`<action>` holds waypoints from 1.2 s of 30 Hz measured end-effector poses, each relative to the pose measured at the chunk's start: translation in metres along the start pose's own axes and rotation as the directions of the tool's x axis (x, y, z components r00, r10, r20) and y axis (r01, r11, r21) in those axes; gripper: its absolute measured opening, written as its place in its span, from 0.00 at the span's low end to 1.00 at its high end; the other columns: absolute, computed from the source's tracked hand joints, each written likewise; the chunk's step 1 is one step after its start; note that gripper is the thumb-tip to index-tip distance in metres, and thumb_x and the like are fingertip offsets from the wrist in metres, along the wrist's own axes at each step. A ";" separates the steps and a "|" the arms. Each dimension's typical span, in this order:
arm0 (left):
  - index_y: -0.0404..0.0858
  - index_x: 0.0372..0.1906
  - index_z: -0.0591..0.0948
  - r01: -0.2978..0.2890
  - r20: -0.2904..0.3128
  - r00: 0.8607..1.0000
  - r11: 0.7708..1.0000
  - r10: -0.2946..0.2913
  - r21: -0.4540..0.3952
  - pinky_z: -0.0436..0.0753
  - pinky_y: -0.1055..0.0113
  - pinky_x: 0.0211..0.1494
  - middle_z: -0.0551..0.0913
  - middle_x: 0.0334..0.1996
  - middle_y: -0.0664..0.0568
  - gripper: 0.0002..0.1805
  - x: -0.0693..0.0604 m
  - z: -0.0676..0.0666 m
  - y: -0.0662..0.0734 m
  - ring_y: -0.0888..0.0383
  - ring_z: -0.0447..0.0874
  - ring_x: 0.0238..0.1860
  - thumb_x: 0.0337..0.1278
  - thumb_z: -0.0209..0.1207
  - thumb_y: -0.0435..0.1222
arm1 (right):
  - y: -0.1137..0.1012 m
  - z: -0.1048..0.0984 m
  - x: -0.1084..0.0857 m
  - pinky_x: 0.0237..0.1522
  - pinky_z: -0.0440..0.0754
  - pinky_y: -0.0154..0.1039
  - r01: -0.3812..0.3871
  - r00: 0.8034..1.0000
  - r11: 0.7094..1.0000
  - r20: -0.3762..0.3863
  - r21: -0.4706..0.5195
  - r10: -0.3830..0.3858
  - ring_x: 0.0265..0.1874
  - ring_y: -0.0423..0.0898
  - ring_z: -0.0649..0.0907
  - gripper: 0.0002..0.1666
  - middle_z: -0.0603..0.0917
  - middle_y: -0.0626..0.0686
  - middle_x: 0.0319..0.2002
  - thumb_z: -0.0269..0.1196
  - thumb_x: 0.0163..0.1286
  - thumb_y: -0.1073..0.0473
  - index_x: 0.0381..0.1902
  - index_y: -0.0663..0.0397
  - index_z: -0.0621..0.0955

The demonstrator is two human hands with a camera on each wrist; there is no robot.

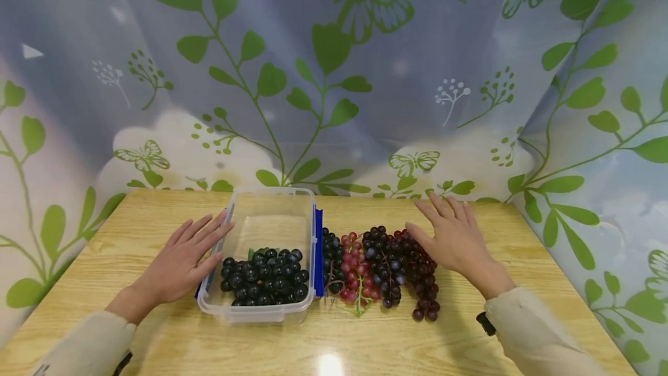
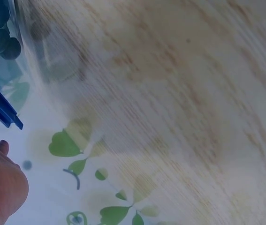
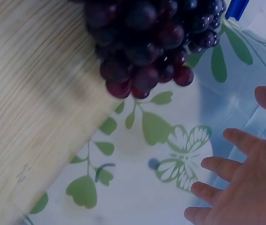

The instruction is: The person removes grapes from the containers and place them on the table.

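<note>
A clear plastic food container (image 1: 256, 310) with blue side flaps (image 1: 319, 260) stands on the table, a bunch of black grapes (image 1: 265, 277) inside its near half. My left hand (image 1: 180, 261) lies beside the container's left wall, fingers straight and holding nothing; whether it touches the wall I cannot tell. Right of the container sit a dark bunch (image 1: 333, 257), a pink-red bunch (image 1: 360, 268), a blue-black bunch (image 1: 386, 260) and a dark red bunch (image 1: 425, 280). Above the right end of this row my right hand (image 1: 454, 238) is spread, fingers straight and apart from the grapes (image 3: 137, 51).
The wooden table (image 1: 209, 347) carries everything. A curtain (image 1: 365, 103) printed with green leaves and butterflies hangs behind the table and along its sides. The bunches lie close together against the container's right flap.
</note>
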State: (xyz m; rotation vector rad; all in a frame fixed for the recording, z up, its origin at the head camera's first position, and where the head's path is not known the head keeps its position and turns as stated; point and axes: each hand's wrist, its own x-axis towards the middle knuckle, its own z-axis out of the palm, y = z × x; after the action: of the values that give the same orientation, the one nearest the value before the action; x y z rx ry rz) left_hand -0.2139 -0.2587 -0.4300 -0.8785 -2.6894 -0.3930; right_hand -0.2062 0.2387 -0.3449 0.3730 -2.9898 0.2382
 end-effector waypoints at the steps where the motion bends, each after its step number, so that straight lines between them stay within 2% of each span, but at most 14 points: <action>1: 0.52 0.76 0.55 -0.001 -0.001 1.000 1.000 0.001 -0.001 0.46 0.44 0.69 0.53 0.74 0.49 0.35 0.000 0.000 0.000 0.42 0.51 0.71 0.67 0.53 0.42 | -0.002 0.001 0.001 0.66 0.39 0.65 0.000 1.000 1.000 0.009 0.005 0.000 0.70 0.67 0.49 0.42 0.54 0.64 0.72 0.43 0.72 0.31 0.74 0.49 0.60; 5: 0.51 0.75 0.56 -0.003 -0.010 1.000 1.000 0.003 0.002 0.46 0.45 0.70 0.54 0.74 0.48 0.35 -0.001 0.001 0.001 0.42 0.51 0.71 0.67 0.53 0.42 | -0.015 0.007 0.006 0.67 0.37 0.64 0.009 0.999 1.000 0.034 0.021 -0.010 0.70 0.66 0.47 0.43 0.51 0.63 0.73 0.42 0.71 0.29 0.75 0.45 0.58; 10: 0.50 0.75 0.57 -0.002 -0.010 1.000 1.000 0.002 0.010 0.45 0.46 0.70 0.54 0.74 0.48 0.34 -0.002 0.000 0.001 0.42 0.51 0.71 0.67 0.53 0.42 | -0.033 0.014 0.012 0.67 0.37 0.63 0.047 0.998 0.999 0.030 0.015 -0.047 0.71 0.64 0.47 0.43 0.50 0.61 0.74 0.43 0.70 0.28 0.75 0.41 0.58; 18: 0.47 0.74 0.59 -0.043 -0.015 0.999 0.997 0.044 0.066 0.44 0.48 0.71 0.56 0.73 0.47 0.32 0.001 -0.003 0.000 0.42 0.51 0.71 0.69 0.50 0.46 | -0.068 0.019 0.016 0.68 0.36 0.62 0.098 0.995 0.995 0.036 0.010 -0.098 0.72 0.60 0.47 0.41 0.50 0.57 0.75 0.44 0.70 0.29 0.75 0.36 0.57; 25: 0.46 0.74 0.61 -0.066 -0.024 0.997 0.992 0.069 0.108 0.43 0.49 0.72 0.57 0.73 0.48 0.32 0.001 -0.004 -0.002 0.43 0.52 0.71 0.68 0.50 0.49 | -0.097 0.022 0.021 0.69 0.39 0.60 0.172 0.984 0.985 0.035 0.013 -0.173 0.72 0.58 0.47 0.42 0.50 0.55 0.75 0.42 0.69 0.27 0.75 0.35 0.58; 31: 0.45 0.73 0.62 -0.080 -0.013 0.996 0.988 0.083 0.132 0.43 0.47 0.71 0.56 0.73 0.47 0.31 0.002 -0.007 -0.002 0.43 0.52 0.71 0.69 0.49 0.50 | -0.117 0.021 0.022 0.70 0.40 0.57 0.209 0.975 0.978 0.072 0.006 -0.209 0.73 0.56 0.46 0.42 0.46 0.53 0.76 0.41 0.68 0.25 0.75 0.33 0.56; 36: 0.48 0.74 0.60 -0.074 -0.002 0.997 0.987 0.075 0.144 0.42 0.45 0.71 0.57 0.73 0.48 0.33 0.002 -0.009 -0.001 0.44 0.52 0.71 0.68 0.50 0.49 | -0.135 0.022 0.023 0.70 0.39 0.55 0.248 0.963 0.969 0.110 0.013 -0.248 0.73 0.55 0.47 0.42 0.45 0.50 0.76 0.41 0.67 0.25 0.75 0.29 0.54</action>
State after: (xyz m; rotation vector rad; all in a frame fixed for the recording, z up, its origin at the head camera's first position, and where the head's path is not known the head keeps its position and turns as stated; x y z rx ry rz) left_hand -0.2139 -0.2613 -0.4214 -0.9289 -2.6302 -0.1831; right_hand -0.1963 0.1007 -0.3446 0.7779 -3.0078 0.1975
